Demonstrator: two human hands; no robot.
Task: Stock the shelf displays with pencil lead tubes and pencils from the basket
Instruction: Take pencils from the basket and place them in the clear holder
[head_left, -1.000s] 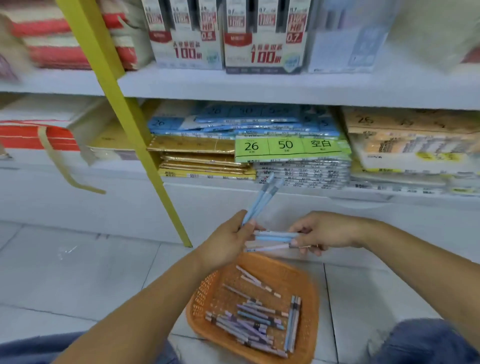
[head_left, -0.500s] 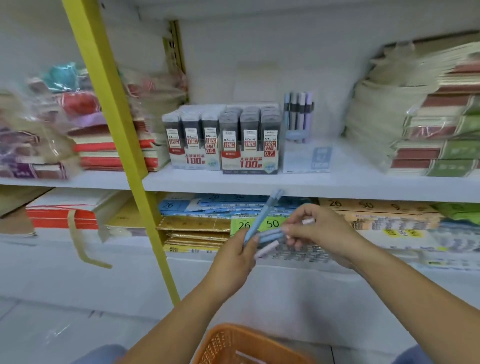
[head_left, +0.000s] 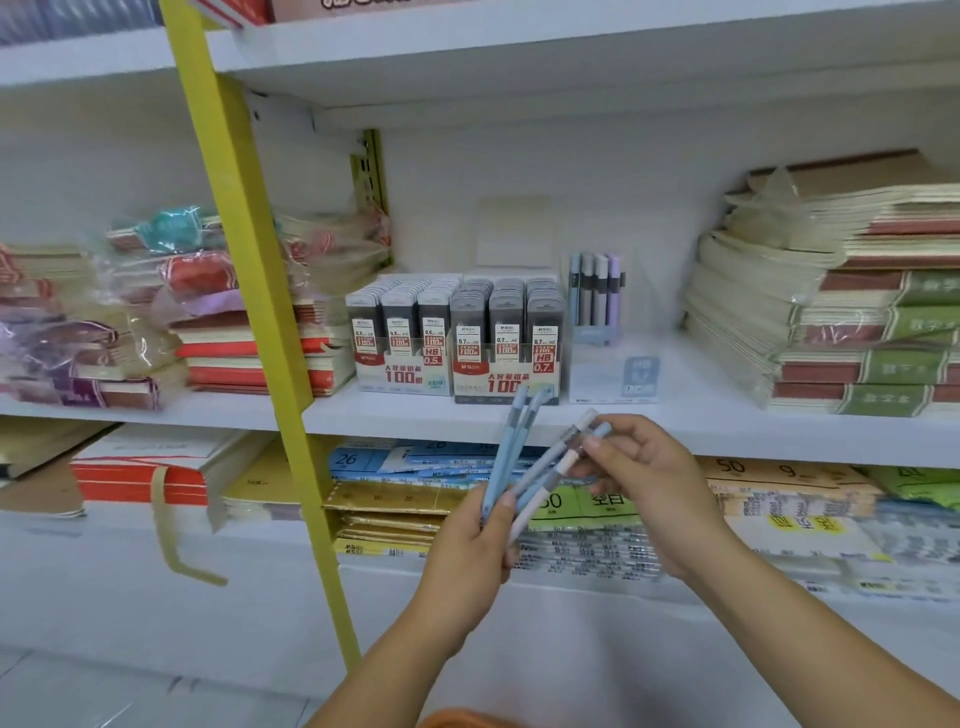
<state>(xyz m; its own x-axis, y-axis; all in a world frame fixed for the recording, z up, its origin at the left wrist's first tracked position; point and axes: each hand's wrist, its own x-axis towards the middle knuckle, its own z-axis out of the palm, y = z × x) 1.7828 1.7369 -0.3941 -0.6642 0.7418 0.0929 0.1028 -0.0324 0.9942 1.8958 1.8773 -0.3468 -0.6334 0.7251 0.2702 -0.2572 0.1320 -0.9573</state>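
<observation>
My left hand (head_left: 470, 551) grips a fan of several pale blue and white pencils (head_left: 511, 457) by their lower ends, tips pointing up and right. My right hand (head_left: 644, 475) pinches the upper ends of two of them (head_left: 582, 434), in front of the middle shelf's edge. On that shelf stand two display boxes of dark pencil lead tubes (head_left: 457, 338), marked 0.5 and 0.7. Right of them is a clear pencil display (head_left: 595, 296) holding several upright pencils. Only a sliver of the orange basket (head_left: 467, 719) shows at the bottom edge.
A yellow post (head_left: 249, 291) slants up in front of the shelves, left of my hands. Stacks of notebooks fill the middle shelf at the left (head_left: 171, 317) and right (head_left: 852, 306). Paper packs (head_left: 405, 483) lie on the lower shelf behind my hands.
My view and both hands have risen from the basket on the floor to the middle shelf. The pencils came up with them, and the basket has almost left the view.
</observation>
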